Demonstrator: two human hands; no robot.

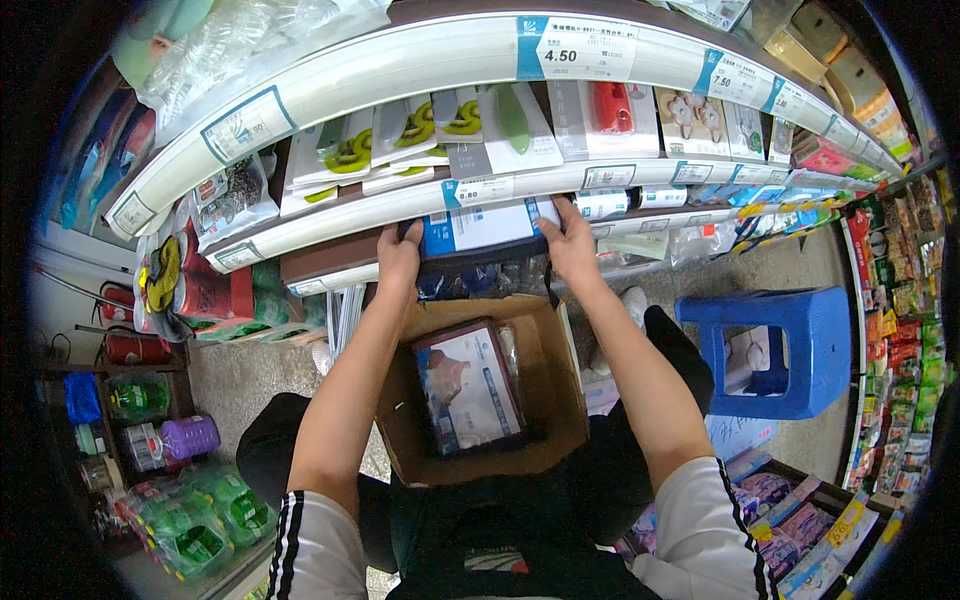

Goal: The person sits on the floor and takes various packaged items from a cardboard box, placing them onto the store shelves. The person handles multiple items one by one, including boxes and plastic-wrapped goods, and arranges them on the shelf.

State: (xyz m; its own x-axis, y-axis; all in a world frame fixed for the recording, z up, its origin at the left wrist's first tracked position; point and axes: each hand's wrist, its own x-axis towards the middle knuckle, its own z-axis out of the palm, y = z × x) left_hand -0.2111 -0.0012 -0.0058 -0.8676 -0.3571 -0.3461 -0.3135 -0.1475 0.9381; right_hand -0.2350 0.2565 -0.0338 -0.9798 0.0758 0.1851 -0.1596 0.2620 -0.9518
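Observation:
Both of my hands are at a lower store shelf, one at each end of a blue-and-white flat package [491, 227]. My left hand [400, 259] grips its left end, with the fingertips partly hidden under the shelf's edge. At the other end, my right hand [570, 240] has its thumb on the top and its fingers behind the corner. The package's far part is hidden by the shelf above. Below my hands, an open cardboard box [555, 405] stands between my legs. A boxed product with a picture on its front [469, 390] lies in it, beside a clear plastic-wrapped item [510, 349].
Shelf edges with price tags [420, 56] curve above my hands. Packaged fruit knives [514, 127] lie on the upper shelf. A blue plastic stool [821, 352] stands at the right. Green bottles in wrap [199, 517] are at the lower left, and hanging packets [892, 322] line the far right.

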